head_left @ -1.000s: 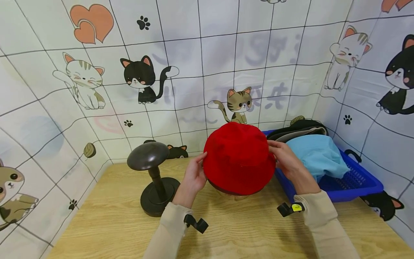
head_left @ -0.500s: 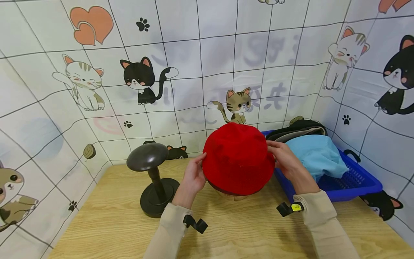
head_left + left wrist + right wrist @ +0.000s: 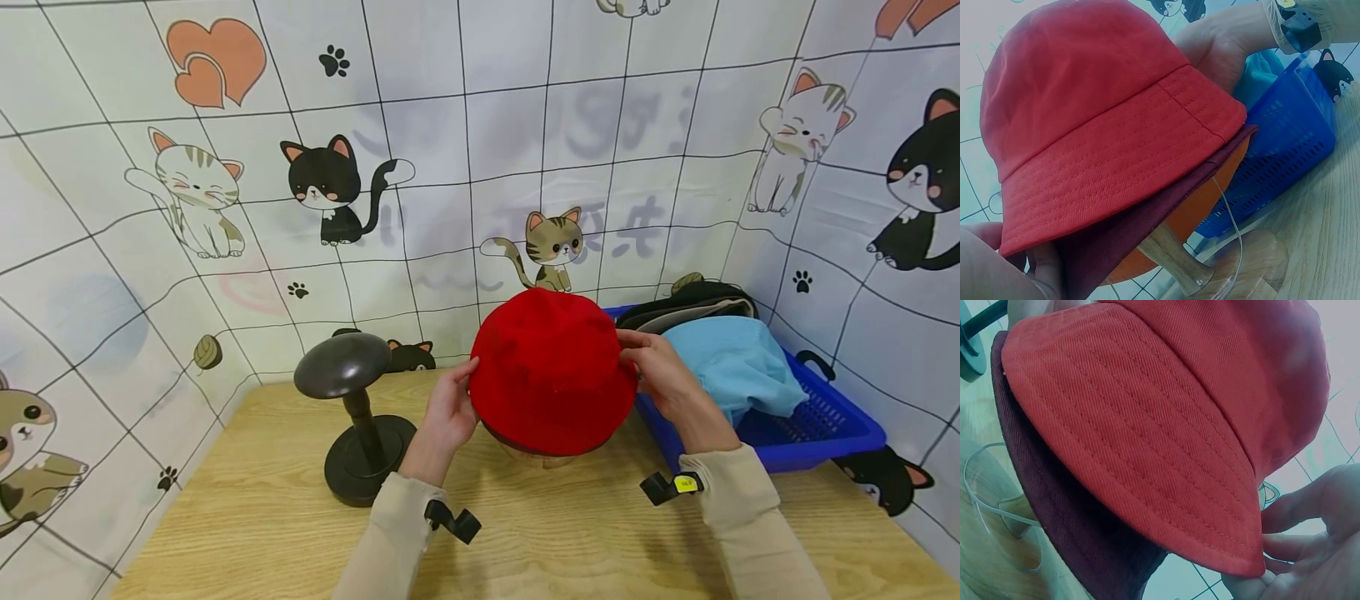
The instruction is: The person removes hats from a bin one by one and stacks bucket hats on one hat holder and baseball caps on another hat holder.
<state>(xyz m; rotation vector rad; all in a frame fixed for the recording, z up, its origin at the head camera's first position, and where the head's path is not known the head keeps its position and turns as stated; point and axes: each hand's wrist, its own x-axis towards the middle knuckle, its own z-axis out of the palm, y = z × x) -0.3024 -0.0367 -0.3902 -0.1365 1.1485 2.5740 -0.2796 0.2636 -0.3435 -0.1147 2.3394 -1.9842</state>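
Observation:
A red bucket hat (image 3: pixel 551 367) sits over a dark maroon hat (image 3: pixel 1147 231), whose brim shows just below the red one. Something orange (image 3: pixel 1191 219) lies under the maroon brim in the left wrist view. Beneath them stands a wooden hat stand (image 3: pixel 1175 256) with a round base, mostly hidden from above. My left hand (image 3: pixel 452 408) pinches the red brim at its left side, thumb and fingers on either face. On the opposite side my right hand (image 3: pixel 667 379) pinches the brim too, as the right wrist view also shows.
A black stand (image 3: pixel 366 442) with a domed top (image 3: pixel 342 365) is left of my left hand. At the right, a blue plastic basket (image 3: pixel 840 425) holds a light blue hat (image 3: pixel 738 362) and dark hats (image 3: pixel 697 302). Cat-patterned sheeting (image 3: pixel 420 83) surrounds the wooden table (image 3: pixel 247 517).

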